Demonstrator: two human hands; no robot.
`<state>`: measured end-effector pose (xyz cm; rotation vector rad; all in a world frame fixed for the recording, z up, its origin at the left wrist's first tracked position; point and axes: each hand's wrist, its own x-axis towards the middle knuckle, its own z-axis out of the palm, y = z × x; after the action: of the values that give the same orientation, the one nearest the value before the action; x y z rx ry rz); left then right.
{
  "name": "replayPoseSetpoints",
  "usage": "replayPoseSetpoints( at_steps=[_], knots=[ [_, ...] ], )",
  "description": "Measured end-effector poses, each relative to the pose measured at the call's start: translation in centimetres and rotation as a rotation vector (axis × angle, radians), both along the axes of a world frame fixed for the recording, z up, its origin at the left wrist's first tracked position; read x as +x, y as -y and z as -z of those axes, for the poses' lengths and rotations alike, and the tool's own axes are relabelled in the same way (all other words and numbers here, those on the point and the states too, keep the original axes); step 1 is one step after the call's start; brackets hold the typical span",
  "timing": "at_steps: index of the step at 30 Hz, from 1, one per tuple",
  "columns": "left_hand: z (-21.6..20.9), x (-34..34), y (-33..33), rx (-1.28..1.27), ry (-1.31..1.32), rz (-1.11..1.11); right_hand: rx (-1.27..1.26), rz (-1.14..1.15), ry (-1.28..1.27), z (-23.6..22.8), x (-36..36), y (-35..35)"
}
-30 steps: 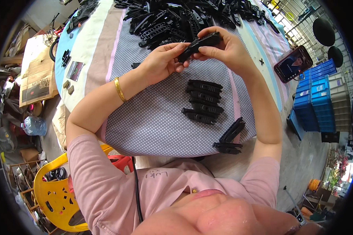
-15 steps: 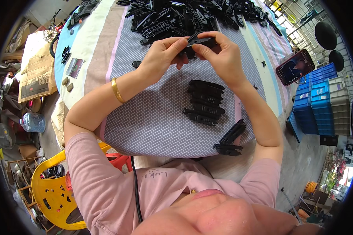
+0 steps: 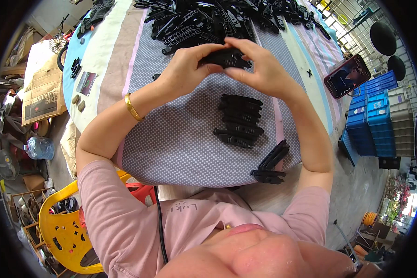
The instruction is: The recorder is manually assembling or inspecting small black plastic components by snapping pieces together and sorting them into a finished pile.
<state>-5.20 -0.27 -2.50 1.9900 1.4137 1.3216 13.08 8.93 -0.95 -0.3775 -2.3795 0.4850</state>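
Between both hands is a curved black plastic part point(image 3: 228, 58) with small slots along its edge. My left hand point(image 3: 187, 68) grips its left end, thumb along the near side and fingers over the far side. My right hand point(image 3: 260, 70) closes round its right end in the same way, and the fingertips of both hands nearly meet. Below them on the dotted cloth lies a neat stack of similar black plastic parts point(image 3: 240, 121). A few more black parts point(image 3: 269, 167) rest crosswise by the table's near edge. A big loose pile of black parts point(image 3: 197, 25) lies just beyond my hands.
The round table carries a striped and dotted cloth point(image 3: 167, 153). At its right edge a phone point(image 3: 347, 77) stands propped up. Blue crates point(image 3: 378, 121) are stacked on the floor to the right. A yellow plastic chair point(image 3: 60, 227) stands at the lower left.
Both hands have turned the black plastic part so its slotted side shows more. My fingers have shifted along it, with the right hand now arched over its end.
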Motion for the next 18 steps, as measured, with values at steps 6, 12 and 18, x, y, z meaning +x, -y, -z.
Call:
replayPoseSetpoints(
  at_steps=[6,12,18],
  knots=[
    [-1.0,0.4,0.5,0.043,-0.298,-0.042,-0.007,0.04,0.248,-1.4,0.3,1.2],
    [-1.1,0.3,0.3,0.122,-0.235,-0.013,-0.063,0.01,0.267,-1.9,0.5,0.4],
    [-0.8,1.4,1.3,-0.07,-0.346,0.273,-0.353,0.06,-0.044,0.1,2.2,-9.3]
  ],
)
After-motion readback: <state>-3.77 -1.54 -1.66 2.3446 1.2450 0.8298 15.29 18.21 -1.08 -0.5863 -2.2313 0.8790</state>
